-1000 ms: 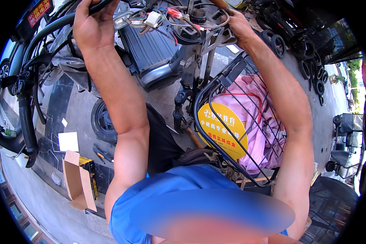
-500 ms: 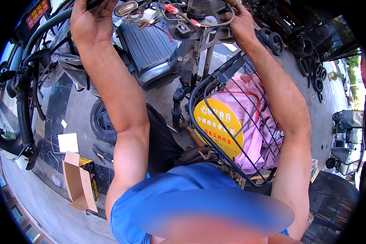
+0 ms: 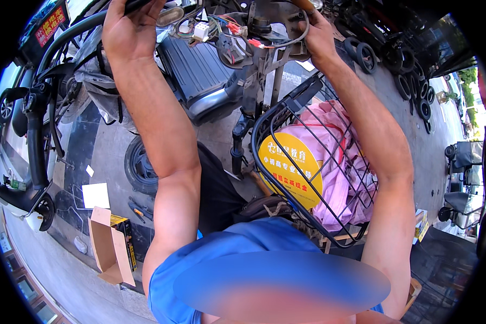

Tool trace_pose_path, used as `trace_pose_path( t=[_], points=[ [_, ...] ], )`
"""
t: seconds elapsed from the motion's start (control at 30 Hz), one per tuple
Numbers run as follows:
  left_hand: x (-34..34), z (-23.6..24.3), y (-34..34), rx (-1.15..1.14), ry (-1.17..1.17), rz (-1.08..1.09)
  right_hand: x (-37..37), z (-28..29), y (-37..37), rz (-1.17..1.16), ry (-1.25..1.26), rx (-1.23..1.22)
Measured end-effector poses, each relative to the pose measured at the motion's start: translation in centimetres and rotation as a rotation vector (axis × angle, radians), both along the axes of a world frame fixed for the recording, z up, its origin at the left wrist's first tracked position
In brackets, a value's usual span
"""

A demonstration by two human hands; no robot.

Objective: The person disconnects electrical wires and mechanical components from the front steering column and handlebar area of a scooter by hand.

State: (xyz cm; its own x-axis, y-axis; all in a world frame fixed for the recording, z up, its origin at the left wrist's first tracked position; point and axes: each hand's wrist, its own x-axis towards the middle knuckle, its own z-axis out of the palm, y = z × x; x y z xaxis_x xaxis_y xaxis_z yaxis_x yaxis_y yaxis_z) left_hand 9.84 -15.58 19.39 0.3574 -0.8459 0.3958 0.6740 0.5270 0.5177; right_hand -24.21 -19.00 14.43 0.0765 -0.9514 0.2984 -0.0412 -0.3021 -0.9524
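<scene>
At the top edge my left hand [image 3: 128,35] is closed, its fingers curled beside a black curved bar; what they hold is cut off. Opposite it, my right hand [image 3: 319,38] is closed at the other side of a bare vehicle front frame [image 3: 260,59], near a looped grey cable [image 3: 302,38]. The upper fingers run out of the picture, so what they grip is hidden. Between the hands lie loose wires with a white connector block [image 3: 201,31] and red connectors [image 3: 233,28]. An oval lamp [image 3: 170,16] sits next to my left hand.
Below the frame hangs a black wire basket [image 3: 256,143] with pink cloth [image 3: 343,202] and a yellow round sign [image 3: 290,170]. Behind is a grey ribbed footboard [image 3: 197,65]. A wheel [image 3: 140,164], open carton [image 3: 105,243] and pliers [image 3: 140,210] lie left; tyres [image 3: 366,56] lie right.
The view has shifted a little, so the wires, frame and floor things sit slightly lower. Both hands stay at the top, at either side of the frame.
</scene>
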Motion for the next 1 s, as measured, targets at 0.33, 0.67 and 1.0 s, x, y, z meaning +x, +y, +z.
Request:
trace_pose_path(
  t=[0.33,0.67,1.0],
  points=[
    [-0.9,-0.7,-1.8,0.002,-0.042,-0.003,-1.1,-1.2,-0.8,0.211,0.008,0.443],
    [-3.8,1.0,-1.2,-0.069,-0.071,-0.006,-1.8,-0.9,0.1,0.281,0.289,0.075],
    [-6.6,0.5,-1.1,-0.017,-0.052,-0.010,0.3,0.6,1.1,0.158,0.529,-0.089]
  ],
)
